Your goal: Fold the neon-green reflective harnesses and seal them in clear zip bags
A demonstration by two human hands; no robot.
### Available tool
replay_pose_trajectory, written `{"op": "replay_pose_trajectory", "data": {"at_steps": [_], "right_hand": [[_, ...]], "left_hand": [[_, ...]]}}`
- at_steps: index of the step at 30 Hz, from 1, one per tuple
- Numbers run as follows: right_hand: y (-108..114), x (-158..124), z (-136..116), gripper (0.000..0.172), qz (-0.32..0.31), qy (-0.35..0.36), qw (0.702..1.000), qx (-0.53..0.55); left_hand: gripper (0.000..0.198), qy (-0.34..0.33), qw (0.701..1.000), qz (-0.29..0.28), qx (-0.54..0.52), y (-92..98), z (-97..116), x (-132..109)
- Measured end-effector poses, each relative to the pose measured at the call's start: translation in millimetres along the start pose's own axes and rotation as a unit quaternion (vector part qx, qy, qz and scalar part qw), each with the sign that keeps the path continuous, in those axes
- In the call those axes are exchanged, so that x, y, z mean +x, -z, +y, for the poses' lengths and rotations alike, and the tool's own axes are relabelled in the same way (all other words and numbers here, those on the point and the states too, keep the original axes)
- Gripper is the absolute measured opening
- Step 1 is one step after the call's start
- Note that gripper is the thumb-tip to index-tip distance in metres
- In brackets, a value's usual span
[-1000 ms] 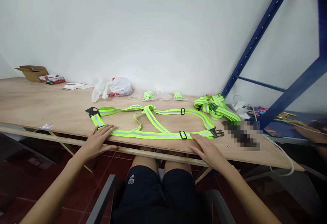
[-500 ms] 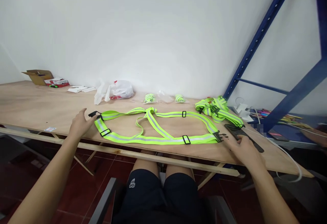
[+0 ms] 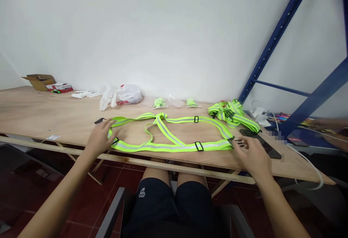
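A yellow-green reflective harness with silver stripes and black buckles lies spread out on the wooden table. Over its left end is my left hand, fingers apart, hiding part of the strap and a slider. A black buckle pokes out beyond that hand. At the other end, my right hand has its fingers spread beside the black prong buckle. Whether the fingertips touch the buckle cannot be made out. A dark phone lies partly behind my right hand.
More bundled reflective straps sit at the back right. Along the wall are two small bagged strap packs, a white plastic bag and an open cardboard box. A blue metal frame and a white cable are on the right.
My left hand has moved right, from beside the left buckle to over the strap. My right hand has shifted slightly left at the prong buckle. The harness stays nearly where it was.
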State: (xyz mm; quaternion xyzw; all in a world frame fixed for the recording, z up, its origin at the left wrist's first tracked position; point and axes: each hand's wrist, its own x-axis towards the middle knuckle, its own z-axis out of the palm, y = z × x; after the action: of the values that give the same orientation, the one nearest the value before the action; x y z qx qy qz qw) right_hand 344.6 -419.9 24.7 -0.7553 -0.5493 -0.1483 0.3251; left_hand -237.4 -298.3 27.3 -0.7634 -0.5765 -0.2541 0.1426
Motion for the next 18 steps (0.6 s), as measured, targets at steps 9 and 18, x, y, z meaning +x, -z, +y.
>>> {"op": "replay_pose_trajectory", "data": {"at_steps": [9,18], "right_hand": [[-30,-45,-67,0.063,-0.219,0.311,0.923,0.062],[-29,-60,-71,0.036,-0.113,0.373,0.918,-0.078]], "left_hand": [[0.066,-0.177,0.967,-0.181,-0.024,-3.9,39,-47],[0.061,-0.146,0.981,-0.115,-0.056,-2.1,2,-68]]}}
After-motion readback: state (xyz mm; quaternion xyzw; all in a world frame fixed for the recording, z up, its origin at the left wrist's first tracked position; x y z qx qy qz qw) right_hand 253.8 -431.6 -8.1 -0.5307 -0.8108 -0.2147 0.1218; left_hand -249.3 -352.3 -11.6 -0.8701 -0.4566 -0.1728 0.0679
